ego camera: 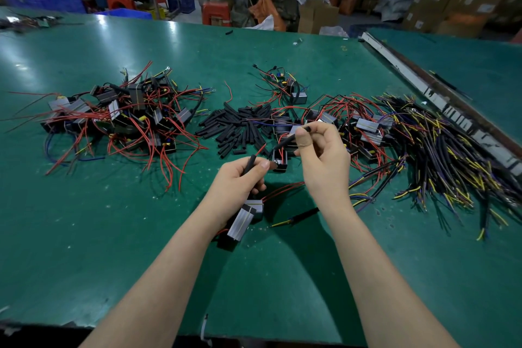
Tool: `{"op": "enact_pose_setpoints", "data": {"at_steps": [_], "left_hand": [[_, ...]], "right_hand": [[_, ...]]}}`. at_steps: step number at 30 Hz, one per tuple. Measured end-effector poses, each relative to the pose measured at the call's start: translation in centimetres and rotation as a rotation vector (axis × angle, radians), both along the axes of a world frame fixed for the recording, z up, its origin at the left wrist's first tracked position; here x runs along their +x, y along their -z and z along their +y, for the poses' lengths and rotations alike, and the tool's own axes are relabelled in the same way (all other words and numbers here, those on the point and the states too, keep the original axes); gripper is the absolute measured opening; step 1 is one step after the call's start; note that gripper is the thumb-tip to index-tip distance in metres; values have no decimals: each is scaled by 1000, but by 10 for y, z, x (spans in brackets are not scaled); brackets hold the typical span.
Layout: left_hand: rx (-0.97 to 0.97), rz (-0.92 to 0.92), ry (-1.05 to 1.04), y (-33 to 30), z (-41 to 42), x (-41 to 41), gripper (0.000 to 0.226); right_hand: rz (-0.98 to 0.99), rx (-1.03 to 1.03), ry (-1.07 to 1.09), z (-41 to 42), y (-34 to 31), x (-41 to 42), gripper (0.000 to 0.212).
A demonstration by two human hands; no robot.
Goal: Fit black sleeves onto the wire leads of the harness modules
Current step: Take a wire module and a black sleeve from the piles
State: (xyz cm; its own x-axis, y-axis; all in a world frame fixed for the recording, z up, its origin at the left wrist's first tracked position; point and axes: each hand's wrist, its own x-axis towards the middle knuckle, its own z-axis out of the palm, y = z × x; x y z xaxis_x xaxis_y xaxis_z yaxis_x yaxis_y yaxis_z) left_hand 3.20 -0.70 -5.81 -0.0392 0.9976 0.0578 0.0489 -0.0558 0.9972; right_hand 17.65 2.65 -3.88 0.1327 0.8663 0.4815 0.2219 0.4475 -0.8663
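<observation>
green bench (113,234), left hand (237,181) and right hand (324,150) each pinching half-hidden sleeves

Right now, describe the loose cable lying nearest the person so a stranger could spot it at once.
Start at the green table, then find the near bare patch between the two forearms. The cable lies there alone, right of the module under the left hand. Unlike the tangled piles farther back, it is single: a black sheath with a yellow core poking out.

Overhead glare, soft shadows, warped edges
</observation>
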Motion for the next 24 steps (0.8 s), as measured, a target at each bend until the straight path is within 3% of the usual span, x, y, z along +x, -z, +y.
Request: {"op": "enact_pose_setpoints", "data": {"at_steps": [14,24], "left_hand": [[6,-8,-8,1,0,1,24],[38,9,48,3,1,-1,25]], "right_hand": [[197,-38,-1,2,3,-1,8],[192,-160,-124,2,-1,1,7]]}}
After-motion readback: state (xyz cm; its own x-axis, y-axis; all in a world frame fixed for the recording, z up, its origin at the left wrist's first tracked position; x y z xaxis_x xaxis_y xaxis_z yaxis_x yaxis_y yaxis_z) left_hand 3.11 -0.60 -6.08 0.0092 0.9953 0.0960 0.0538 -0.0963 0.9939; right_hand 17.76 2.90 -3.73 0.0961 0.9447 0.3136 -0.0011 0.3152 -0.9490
